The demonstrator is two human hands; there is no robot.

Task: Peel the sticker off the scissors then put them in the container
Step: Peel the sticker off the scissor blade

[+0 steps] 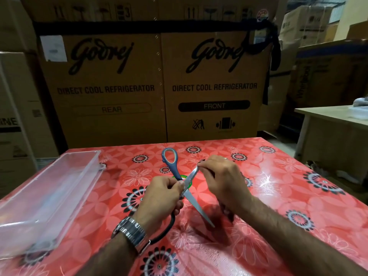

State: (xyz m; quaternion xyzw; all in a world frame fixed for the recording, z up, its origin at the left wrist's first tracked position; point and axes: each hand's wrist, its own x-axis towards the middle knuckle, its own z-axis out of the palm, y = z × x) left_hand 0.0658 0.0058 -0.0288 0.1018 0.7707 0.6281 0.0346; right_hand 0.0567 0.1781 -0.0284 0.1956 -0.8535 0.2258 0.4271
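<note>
Both forearms are bare, with no sleeves in view. The left wrist carries a silver metal wristwatch with a linked bracelet band point(130, 234), its links catching the light. On the right hand point(225, 184), a thin pale ring point(225, 158) sits on one finger.

Left hand point(159, 198) hides part of the scissors point(187, 188); sticker point(186, 179) text too small to read. Clear container point(47, 198) cut off at frame's left edge.
</note>
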